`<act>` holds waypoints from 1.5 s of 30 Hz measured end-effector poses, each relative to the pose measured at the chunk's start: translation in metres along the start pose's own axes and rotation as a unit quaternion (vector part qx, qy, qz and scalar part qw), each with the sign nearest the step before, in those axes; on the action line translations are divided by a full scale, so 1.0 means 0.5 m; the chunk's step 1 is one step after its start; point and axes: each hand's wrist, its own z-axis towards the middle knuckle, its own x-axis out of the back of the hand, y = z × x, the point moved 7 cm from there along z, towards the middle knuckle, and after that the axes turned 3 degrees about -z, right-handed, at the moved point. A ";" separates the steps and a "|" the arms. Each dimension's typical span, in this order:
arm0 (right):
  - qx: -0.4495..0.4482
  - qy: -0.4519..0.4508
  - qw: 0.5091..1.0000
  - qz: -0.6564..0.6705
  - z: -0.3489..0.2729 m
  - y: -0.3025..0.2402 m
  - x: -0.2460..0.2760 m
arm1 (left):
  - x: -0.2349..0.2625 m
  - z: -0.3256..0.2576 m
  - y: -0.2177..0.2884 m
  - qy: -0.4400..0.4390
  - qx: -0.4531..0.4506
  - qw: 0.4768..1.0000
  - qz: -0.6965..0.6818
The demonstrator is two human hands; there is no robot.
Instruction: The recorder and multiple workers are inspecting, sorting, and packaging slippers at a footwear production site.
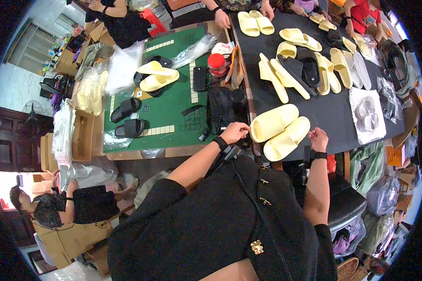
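Observation:
A pair of pale yellow slide slippers (pixel 287 137) lies side by side at the near edge of the black table, between my hands. Just left of the pair is my left hand (pixel 234 133), fingers curled together; whatever they pinch is too small to make out. To the right of the slippers, my right hand (pixel 318 140) is closed with its fingertips pinched. A thin, light strand (pixel 315 120) rises from that pinch. Farther back on the black table lie more yellow slippers (pixel 281 77) and a pair of black slippers (pixel 301 70).
On the left, a green mat (pixel 166 110) carries black slippers (pixel 130 128), a yellow pair (pixel 158 76), cream tiles and plastic bags. A red-lidded jar (pixel 217 64) and black bag (pixel 220 105) stand between the tables. White slippers (pixel 367 114) lie right. Other people work around.

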 end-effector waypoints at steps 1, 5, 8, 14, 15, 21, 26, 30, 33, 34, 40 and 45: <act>-0.005 -0.003 1.000 -0.004 -0.001 0.007 0.004 | -0.001 0.000 0.002 -0.001 -0.005 1.000 0.005; -0.024 -0.048 0.997 -0.063 -0.010 0.024 -0.004 | -0.003 0.002 0.002 -0.005 -0.010 1.000 0.013; -0.056 -0.108 0.980 -0.159 -0.033 0.023 -0.035 | -0.005 0.006 -0.004 -0.005 -0.014 1.000 0.010; -0.040 -0.104 0.968 -0.225 -0.054 -0.003 -0.050 | -0.007 0.005 0.003 -0.016 0.014 1.000 0.003; -0.040 -0.104 0.968 -0.225 -0.049 -0.004 -0.044 | -0.007 0.004 0.008 -0.017 0.011 1.000 0.005; -0.007 -0.099 0.949 -0.299 -0.039 -0.008 -0.035 | -0.006 0.005 -0.003 -0.019 -0.002 1.000 0.010; 0.050 -0.113 0.878 -0.462 -0.053 -0.006 -0.064 | -0.007 0.009 -0.004 -0.014 -0.003 1.000 0.008; 0.091 -0.137 0.841 -0.516 -0.073 -0.002 -0.104 | -0.006 0.009 0.019 -0.007 -0.015 1.000 0.019; 0.122 -0.151 0.822 -0.536 -0.100 -0.016 -0.141 | -0.001 0.008 0.020 0.005 -0.030 0.999 0.038; 0.146 -0.149 0.818 -0.536 -0.103 -0.020 -0.146 | -0.001 0.009 0.029 0.004 -0.044 0.998 0.053; 0.196 -0.185 0.784 -0.560 -0.128 -0.034 -0.200 | -0.003 0.009 0.056 0.039 -0.118 0.973 0.194; 0.204 -0.209 0.771 -0.566 -0.131 -0.024 -0.219 | -0.043 0.015 0.095 -0.016 -0.214 0.916 0.339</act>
